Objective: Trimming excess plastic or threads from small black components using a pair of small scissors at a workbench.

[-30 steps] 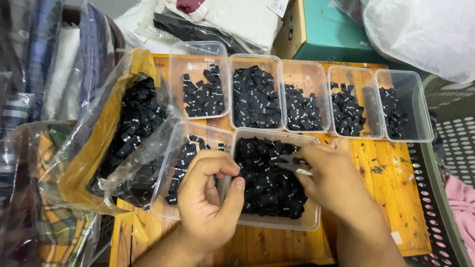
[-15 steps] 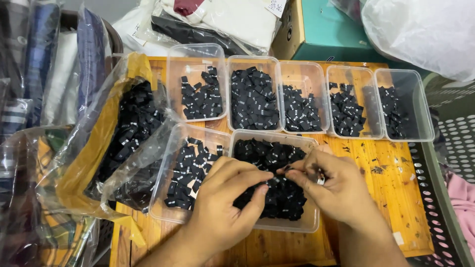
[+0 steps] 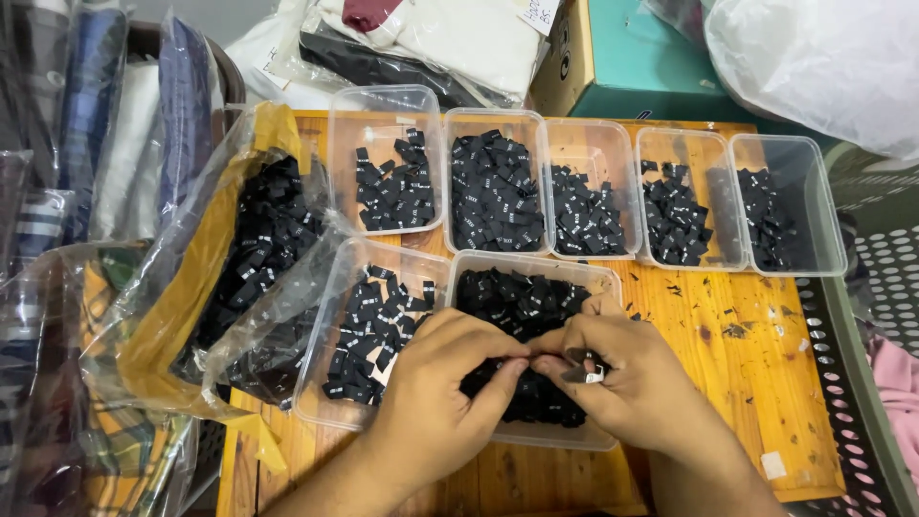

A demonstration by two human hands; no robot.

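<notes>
Left hand (image 3: 436,397) fingertips (image 3: 512,367) are pinching shut, meeting right hand (image 3: 627,383) fingertips (image 3: 541,365) over the near right tub. Whatever is sitting between the two pinches is hidden by the fingers; can't tell if it's a label. Right hand is also curling around a small metal tool (image 3: 584,371), looks like thread snips, tucked under the index finger, only the grey tip showing.

Both hands are hovering over the clear plastic tub (image 3: 536,442) of black woven labels (image 3: 517,302), covering its near half. Labels are lying loose and piled, small white marks on them, too small to read.

Just left of it, touching, a second clear tub (image 3: 321,402) is holding a thinner scatter of the same labels. Left palm is overlapping its right edge.

Behind, a row of five clear tubs (image 3: 584,191) is sitting side by side, each part filled with black labels; the second from left is fullest.

Far left, an open clear plastic bag (image 3: 206,287) with yellow backing is leaning on the near left tub, packed with more black labels.

All of it is resting on a scuffed wooden board (image 3: 766,383). A perforated dark crate (image 3: 876,316) is running along the right edge. Teal cardboard box (image 3: 651,57) and bagged folded garments (image 3: 459,38) are sitting behind the row.
</notes>
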